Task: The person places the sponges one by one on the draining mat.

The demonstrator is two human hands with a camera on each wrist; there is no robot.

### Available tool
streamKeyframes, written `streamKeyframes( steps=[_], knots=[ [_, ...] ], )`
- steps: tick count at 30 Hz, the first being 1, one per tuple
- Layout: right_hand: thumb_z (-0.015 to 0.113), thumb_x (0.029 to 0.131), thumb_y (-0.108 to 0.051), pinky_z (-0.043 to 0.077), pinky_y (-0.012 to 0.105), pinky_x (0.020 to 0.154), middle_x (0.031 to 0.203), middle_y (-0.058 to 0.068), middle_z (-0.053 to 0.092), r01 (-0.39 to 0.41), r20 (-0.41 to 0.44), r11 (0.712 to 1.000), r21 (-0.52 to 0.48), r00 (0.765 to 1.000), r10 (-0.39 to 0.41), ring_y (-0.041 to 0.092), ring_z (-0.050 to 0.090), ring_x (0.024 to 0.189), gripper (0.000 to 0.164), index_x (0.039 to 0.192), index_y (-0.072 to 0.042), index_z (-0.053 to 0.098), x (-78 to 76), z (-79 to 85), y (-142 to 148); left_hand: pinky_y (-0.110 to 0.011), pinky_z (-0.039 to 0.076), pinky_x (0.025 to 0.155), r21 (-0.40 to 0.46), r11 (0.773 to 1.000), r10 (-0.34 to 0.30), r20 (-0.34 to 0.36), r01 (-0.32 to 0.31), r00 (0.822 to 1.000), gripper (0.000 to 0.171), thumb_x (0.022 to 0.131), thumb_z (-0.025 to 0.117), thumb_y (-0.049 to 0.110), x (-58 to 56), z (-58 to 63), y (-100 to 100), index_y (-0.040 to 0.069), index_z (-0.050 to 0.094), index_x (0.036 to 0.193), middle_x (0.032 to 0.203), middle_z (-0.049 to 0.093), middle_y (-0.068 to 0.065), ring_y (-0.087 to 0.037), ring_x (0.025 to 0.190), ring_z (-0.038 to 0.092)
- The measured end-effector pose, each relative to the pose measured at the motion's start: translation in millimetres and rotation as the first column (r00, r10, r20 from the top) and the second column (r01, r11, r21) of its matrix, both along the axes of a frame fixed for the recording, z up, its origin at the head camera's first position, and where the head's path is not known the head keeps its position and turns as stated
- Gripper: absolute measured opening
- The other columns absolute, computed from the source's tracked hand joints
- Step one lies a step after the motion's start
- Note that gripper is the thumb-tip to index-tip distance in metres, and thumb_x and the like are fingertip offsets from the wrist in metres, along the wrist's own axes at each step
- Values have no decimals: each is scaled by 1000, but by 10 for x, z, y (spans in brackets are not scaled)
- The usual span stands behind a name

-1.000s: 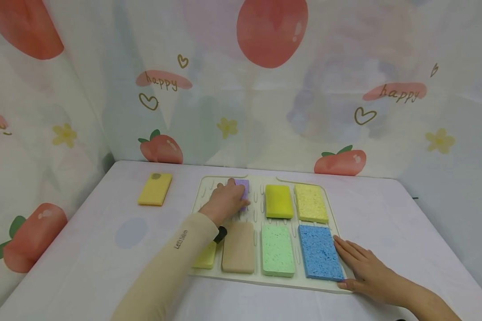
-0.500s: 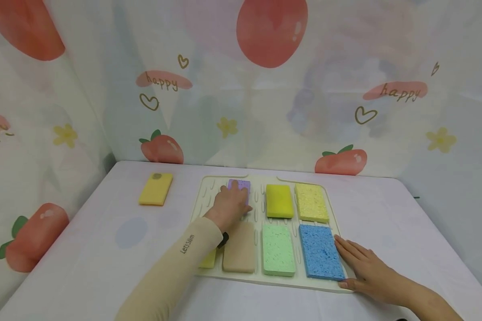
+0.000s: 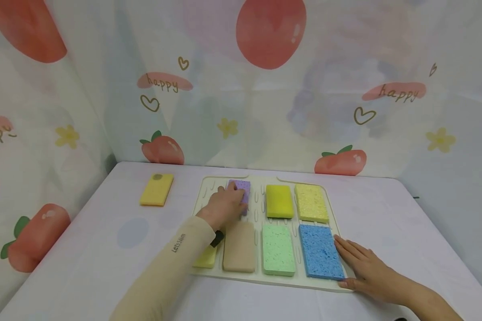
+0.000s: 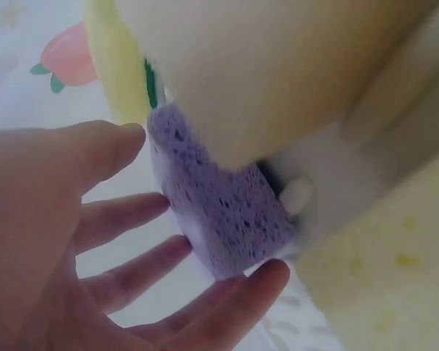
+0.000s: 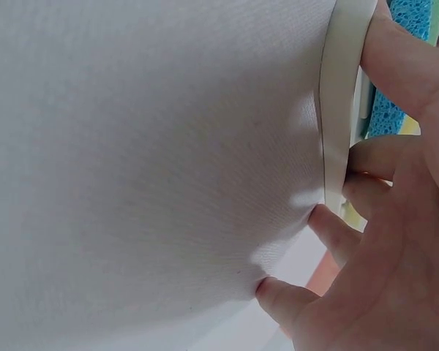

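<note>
In the head view my left hand (image 3: 223, 205) reaches over a purple sponge (image 3: 245, 192) at the back left of a cream tray (image 3: 273, 283). The left wrist view shows fingertips right at the side and end of this pitted sponge (image 4: 227, 212), the thumb at its upper corner. My right hand (image 3: 365, 271) lies with fingers extended along the tray's right edge, beside a blue sponge (image 3: 320, 252). In the right wrist view, two fingertips press the white cloth and the others touch the tray edge (image 5: 342, 95).
The tray also bears a bright yellow sponge (image 3: 279, 201), a speckled yellow sponge (image 3: 311, 203), a light green sponge (image 3: 278, 249), a tan sponge (image 3: 239, 247) and a pale yellow sponge (image 3: 206, 257) partly under the left sleeve. Another yellow sponge (image 3: 156, 190) lies on the cloth left of the tray.
My left hand shifts slightly right over the purple sponge, then back left, uncovering more of the sponge's right side. The right hand and the tray stay still.
</note>
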State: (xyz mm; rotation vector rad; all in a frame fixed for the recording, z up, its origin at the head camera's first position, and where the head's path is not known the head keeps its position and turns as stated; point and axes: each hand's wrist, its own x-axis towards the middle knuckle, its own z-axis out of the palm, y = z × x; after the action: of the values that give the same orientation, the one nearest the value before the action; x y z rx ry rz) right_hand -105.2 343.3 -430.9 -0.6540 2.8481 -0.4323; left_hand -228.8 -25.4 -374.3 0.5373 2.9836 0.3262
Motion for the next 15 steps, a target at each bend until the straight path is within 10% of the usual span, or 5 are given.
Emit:
streamKeyframes(
  steps=[15],
  knots=[
    [68, 84, -56, 28, 80, 97, 161, 17, 28, 17, 42, 1000, 2, 999, -18, 48, 28, 140, 96, 153, 0, 33, -5, 3, -11, -52, 54, 89, 117, 991, 74, -36, -69, 997, 44, 99, 56, 25, -117, 94, -383, 14, 52, 142, 139, 50, -16, -38, 119, 55]
  ],
)
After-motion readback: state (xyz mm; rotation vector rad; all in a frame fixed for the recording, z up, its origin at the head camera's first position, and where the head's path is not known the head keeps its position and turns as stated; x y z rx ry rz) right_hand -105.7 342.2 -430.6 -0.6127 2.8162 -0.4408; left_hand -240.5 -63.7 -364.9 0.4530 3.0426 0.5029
